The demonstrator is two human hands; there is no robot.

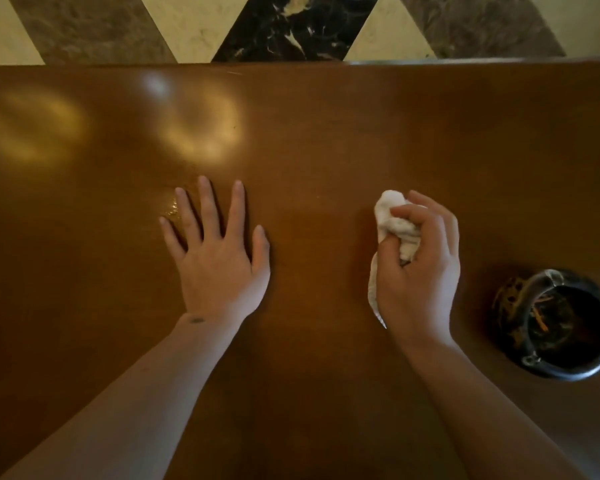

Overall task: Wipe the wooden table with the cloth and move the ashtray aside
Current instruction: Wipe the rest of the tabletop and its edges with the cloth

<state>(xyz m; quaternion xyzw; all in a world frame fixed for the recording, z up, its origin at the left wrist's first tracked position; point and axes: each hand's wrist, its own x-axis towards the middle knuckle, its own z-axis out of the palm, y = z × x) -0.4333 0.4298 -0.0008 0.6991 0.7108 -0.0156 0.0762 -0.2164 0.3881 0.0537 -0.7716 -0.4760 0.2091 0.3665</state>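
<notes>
A glossy brown wooden table (326,133) fills most of the view. My right hand (421,271) is closed around a crumpled white cloth (394,225), a little right of the table's middle; one end of the cloth hangs below my palm. My left hand (219,251) lies flat on the wood, palm down, fingers spread, holding nothing. A small wet patch (170,207) glistens by its fingertips. A dark round glass ashtray (556,323) stands at the right, apart from my right hand, with orange bits inside.
The table's far edge (291,65) runs across the top of the view. Beyond it lies a marble floor (194,26) in cream, brown and black diagonal bands. Light reflections show on the far left of the wood.
</notes>
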